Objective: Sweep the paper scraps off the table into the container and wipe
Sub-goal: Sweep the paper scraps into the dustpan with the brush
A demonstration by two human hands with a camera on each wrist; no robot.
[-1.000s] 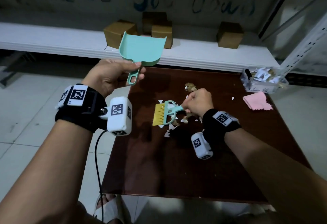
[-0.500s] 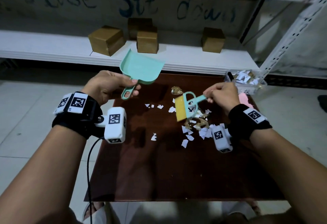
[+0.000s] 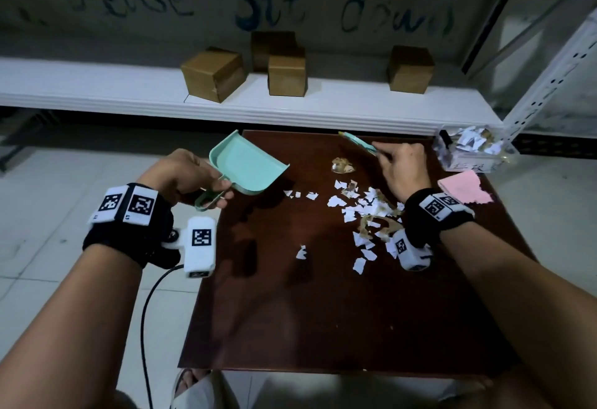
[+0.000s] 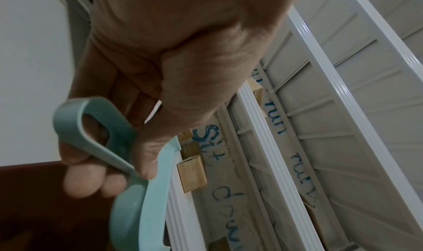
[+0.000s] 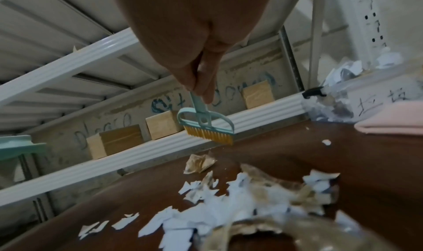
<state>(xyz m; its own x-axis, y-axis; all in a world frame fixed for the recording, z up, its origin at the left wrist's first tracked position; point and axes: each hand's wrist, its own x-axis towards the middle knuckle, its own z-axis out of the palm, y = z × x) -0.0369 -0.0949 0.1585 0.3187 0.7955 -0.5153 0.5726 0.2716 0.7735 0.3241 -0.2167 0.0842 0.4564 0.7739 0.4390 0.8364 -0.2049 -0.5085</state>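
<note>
White and brown paper scraps (image 3: pixel 361 205) (image 5: pixel 240 206) lie scattered over the right middle of the dark wooden table (image 3: pixel 323 311). My left hand (image 3: pixel 190 176) (image 4: pixel 128 146) grips the handle of a mint-green dustpan (image 3: pixel 248 166) (image 4: pixel 137 209), held just above the table's far left corner. My right hand (image 3: pixel 400 169) (image 5: pixel 201 81) pinches the handle of a small mint brush (image 3: pixel 357 143) with yellow bristles (image 5: pixel 208 133), raised near the table's far edge beyond the scraps. A clear container (image 3: pixel 471 150) (image 5: pixel 366 99) holding scraps stands at the far right corner.
A folded pink cloth (image 3: pixel 462 189) (image 5: pixel 393 122) lies on the table beside the container. A white shelf (image 3: pixel 226 101) with several cardboard boxes (image 3: pixel 213 74) runs right behind the table. A cable (image 3: pixel 145 311) hangs from my left wrist over the tiled floor.
My right hand lifted the brush from the scraps and carried it up toward the table's far edge. The left hand lowered the dustpan and tilted it closer to the table's far left corner.
</note>
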